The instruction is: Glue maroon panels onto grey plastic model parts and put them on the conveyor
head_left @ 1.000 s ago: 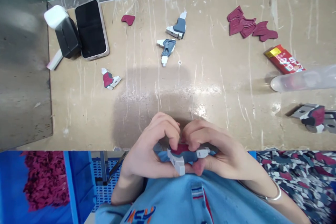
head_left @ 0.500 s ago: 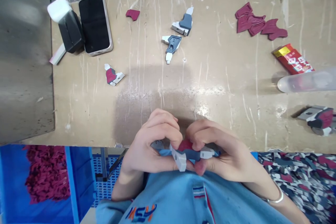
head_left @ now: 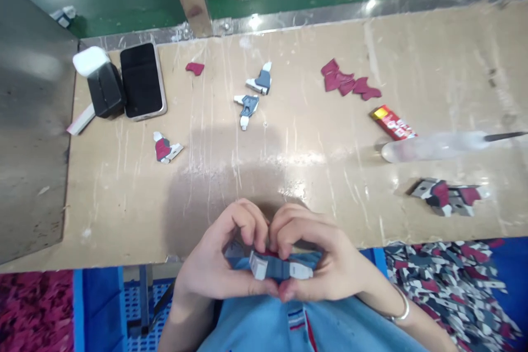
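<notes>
Close to my body, just off the table's front edge, I hold a small plastic part in grey-blue, white and dark red. My left hand pinches its left side, thumb below and fingers curled over the top. On the other side my right hand grips it the same way, and both thumbs almost meet under it. Fingertips cover most of its dark red face. Beyond my hands lie two grey-and-white parts and a dark red, white and grey part.
A phone and a black-and-white object lie at the left. Several dark red pieces, a red packet, a translucent bottle and assembled parts lie right. Below are bins of red pieces and mixed parts.
The view has shifted, showing more of the table's far side and right. The held part has turned, so less of its red face shows. Both hands keep their grip.
</notes>
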`<state>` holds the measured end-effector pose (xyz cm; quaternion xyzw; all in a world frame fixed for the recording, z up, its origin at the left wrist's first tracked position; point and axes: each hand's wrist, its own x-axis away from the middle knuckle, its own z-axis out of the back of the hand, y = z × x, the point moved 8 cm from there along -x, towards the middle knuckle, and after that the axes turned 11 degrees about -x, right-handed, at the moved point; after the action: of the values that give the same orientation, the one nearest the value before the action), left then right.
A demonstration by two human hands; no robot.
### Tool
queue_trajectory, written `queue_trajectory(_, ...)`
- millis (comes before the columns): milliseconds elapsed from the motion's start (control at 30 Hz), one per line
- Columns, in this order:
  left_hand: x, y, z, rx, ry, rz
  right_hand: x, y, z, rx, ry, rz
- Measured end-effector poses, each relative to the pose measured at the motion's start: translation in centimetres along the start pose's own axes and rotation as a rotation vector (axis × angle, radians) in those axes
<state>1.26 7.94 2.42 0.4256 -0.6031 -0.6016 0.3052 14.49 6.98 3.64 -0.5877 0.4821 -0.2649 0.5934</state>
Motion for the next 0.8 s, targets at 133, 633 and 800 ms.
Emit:
queue_trajectory(133, 0.3, -0.3, -1.0, 0.146, -0.046, 0.051, -0.1, 0.5, -0.1, -0.095, 0.022, 0.006)
queue_trajectory(633, 0.2, -0.8, -1.5, 0.274, 0.011, 0.038, -0.3, -0.1, 0.5, -0.059, -0.003, 0.035)
queue_trajectory(800, -0.1, -0.6, -1.1, 0.226, 0.039, 0.014, -0.3, -0.2, 0.8, 0.014, -0.018, 0.029)
